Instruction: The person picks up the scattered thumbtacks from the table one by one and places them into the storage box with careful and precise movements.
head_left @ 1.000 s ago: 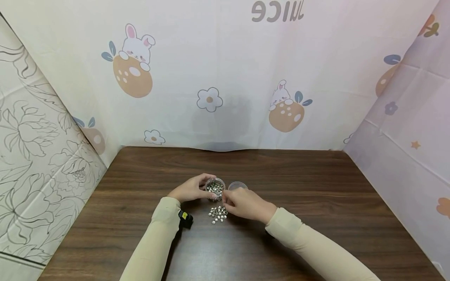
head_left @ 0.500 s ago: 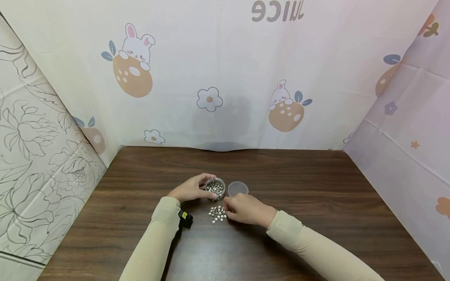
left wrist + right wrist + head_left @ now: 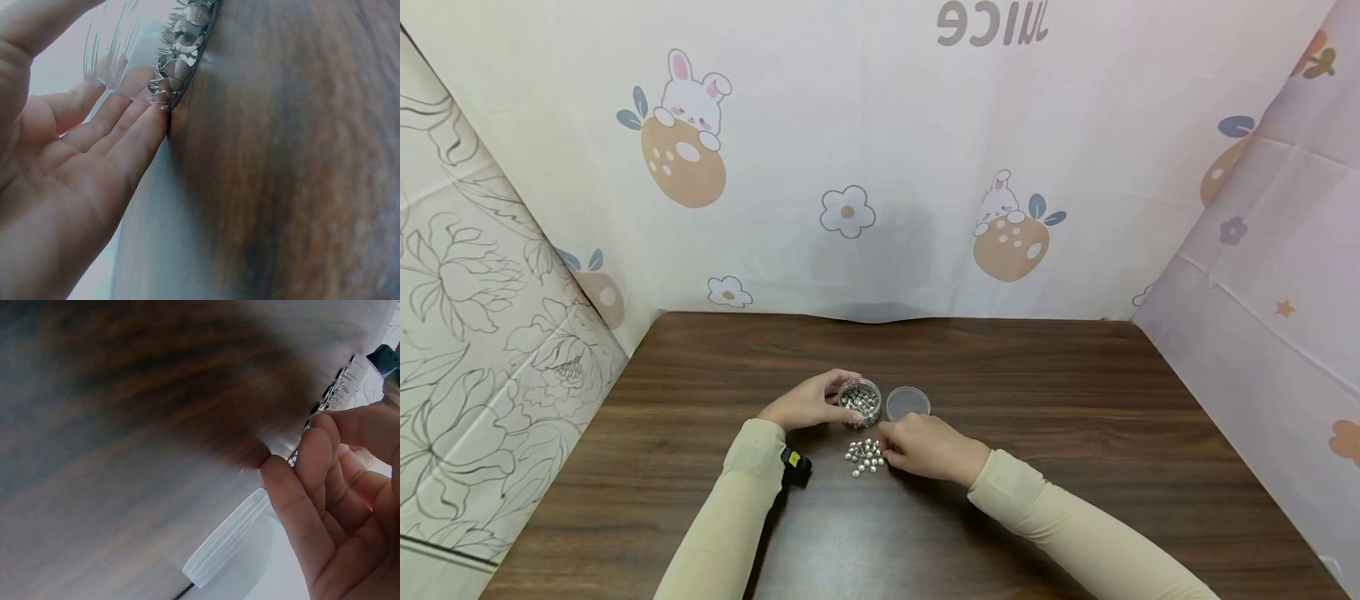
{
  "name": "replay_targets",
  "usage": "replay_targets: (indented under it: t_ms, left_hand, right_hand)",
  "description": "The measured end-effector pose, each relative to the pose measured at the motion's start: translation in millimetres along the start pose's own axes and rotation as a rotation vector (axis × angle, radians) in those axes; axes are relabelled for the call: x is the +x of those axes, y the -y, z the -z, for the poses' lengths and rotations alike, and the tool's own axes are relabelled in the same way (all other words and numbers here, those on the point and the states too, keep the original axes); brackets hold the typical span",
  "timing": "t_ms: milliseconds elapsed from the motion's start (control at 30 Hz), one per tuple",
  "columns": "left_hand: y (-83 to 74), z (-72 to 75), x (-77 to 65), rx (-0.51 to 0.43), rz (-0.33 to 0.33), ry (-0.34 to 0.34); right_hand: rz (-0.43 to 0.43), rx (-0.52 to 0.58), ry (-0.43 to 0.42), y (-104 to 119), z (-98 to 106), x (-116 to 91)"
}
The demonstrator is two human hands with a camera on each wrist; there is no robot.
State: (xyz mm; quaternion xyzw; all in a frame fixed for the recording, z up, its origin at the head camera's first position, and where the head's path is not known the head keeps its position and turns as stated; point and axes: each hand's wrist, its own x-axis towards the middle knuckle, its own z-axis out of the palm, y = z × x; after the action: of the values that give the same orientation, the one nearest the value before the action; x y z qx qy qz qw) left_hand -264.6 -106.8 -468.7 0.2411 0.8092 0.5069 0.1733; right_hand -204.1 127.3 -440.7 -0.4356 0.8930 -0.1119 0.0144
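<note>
A clear round jar [image 3: 860, 403] of silver thumbtacks stands on the table. My left hand [image 3: 811, 403] holds it from the left, thumb at the near side and fingers behind. In the left wrist view, domed heads and pins show through the jar [image 3: 181, 37] wall by the fingertips. Just in front of the jar lies a loose pile of thumbtacks [image 3: 863, 457]. My right hand [image 3: 928, 447] is at the pile's right edge, fingers bent, thumb and index fingertips close together among the tacks. Whether a tack is between them is hidden.
A clear round lid [image 3: 907, 402] lies right of the jar, just beyond my right hand. A black device with a yellow mark [image 3: 795, 467] sits on the left wrist. The brown wooden table [image 3: 1037, 375] ends at a printed cloth [image 3: 865, 275] behind.
My right hand has moved from the jar's near right rim down to the loose pile, uncovering the lid. During the last half second it stays there. The left hand and jar have not moved.
</note>
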Motion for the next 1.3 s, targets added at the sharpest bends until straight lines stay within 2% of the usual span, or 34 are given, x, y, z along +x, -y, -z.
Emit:
replay_targets:
  t_ms: [400, 767, 1000, 1300]
  left_hand:
    - [2.7, 0.6, 2.2, -0.022, -0.016, 0.018]
    - [3.7, -0.1, 1.7, 0.011, 0.019, -0.004]
    - [7.3, 0.2, 2.6, -0.008, 0.005, 0.002]
    - [4.9, 0.1, 2.4, 0.010, 0.023, 0.006]
  right_hand:
    - [0.007, -0.026, -0.019, 0.2, -1.5, 0.5]
    - [-0.001, 0.012, -0.035, -2.6, -2.2, 1.4]
    - [-0.003, 0.035, -0.040, -4.8, 1.7, 1.4]
    - [-0.015, 0.048, -0.063, -9.8, 9.1, 4.1]
